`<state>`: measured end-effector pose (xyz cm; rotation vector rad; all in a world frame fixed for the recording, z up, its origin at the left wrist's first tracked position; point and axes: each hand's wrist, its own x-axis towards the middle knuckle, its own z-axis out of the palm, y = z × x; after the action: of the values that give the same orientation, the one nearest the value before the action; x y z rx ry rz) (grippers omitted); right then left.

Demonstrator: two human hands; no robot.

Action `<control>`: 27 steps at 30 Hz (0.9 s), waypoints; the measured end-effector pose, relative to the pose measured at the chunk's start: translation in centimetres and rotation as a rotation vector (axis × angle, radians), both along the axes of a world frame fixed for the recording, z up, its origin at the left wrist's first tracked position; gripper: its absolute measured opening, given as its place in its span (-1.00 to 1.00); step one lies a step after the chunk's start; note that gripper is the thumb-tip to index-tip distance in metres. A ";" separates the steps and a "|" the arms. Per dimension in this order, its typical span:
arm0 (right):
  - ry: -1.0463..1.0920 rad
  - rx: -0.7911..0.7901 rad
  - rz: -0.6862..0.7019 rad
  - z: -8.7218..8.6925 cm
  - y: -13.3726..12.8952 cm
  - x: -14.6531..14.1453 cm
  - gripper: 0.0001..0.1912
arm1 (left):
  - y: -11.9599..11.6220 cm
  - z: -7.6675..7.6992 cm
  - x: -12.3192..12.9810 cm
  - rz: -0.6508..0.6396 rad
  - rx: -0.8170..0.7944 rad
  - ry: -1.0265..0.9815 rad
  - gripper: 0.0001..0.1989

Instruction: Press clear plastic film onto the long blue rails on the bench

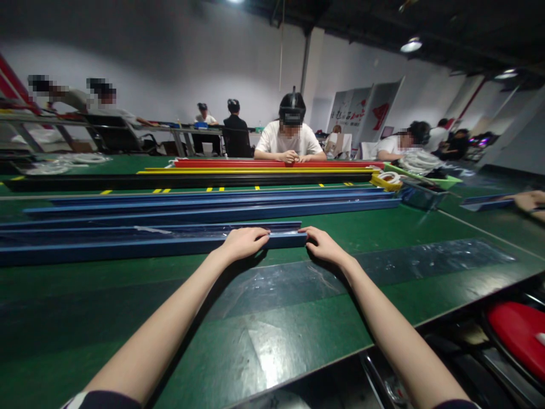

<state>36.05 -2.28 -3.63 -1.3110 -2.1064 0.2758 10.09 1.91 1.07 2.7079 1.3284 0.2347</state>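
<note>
A long blue channel profile (128, 249) lies across the green table, its right end in front of me. Near that end my left hand (244, 243) grips the channel's near wall, fingers over the top edge and thumb on the front side. At the very end, my right hand (321, 244) pinches the corner with its fingertips. Some clear film (153, 230) shows inside the channel. Nearer to me, a flat strip of clear plastic film (395, 264) stretches over the table, passing beneath both forearms.
Behind lie more blue channels (213, 211), then black (106, 182), yellow (255, 171) and red profiles (272, 163). A yellow tray (385, 183), a dark bin (421, 199) and a green tray (447, 182) stand at right. A co-worker (289, 133) sits opposite. A red stool (517, 338) is beside the table.
</note>
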 end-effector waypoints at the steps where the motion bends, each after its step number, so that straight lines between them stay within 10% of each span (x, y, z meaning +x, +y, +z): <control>1: -0.004 -0.004 -0.001 0.0 0.0 0.0 -0.66 | 0.0 0.0 0.0 0.000 0.001 0.002 -0.56; 27: -0.024 -0.058 -0.057 0.4 -0.3 -0.3 -0.72 | 0.4 -0.3 0.2 0.002 -0.015 -0.014 -0.56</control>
<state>35.78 -2.56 -3.21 -1.4127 -2.0909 0.3002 10.32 2.36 0.73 2.6872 1.3235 0.2427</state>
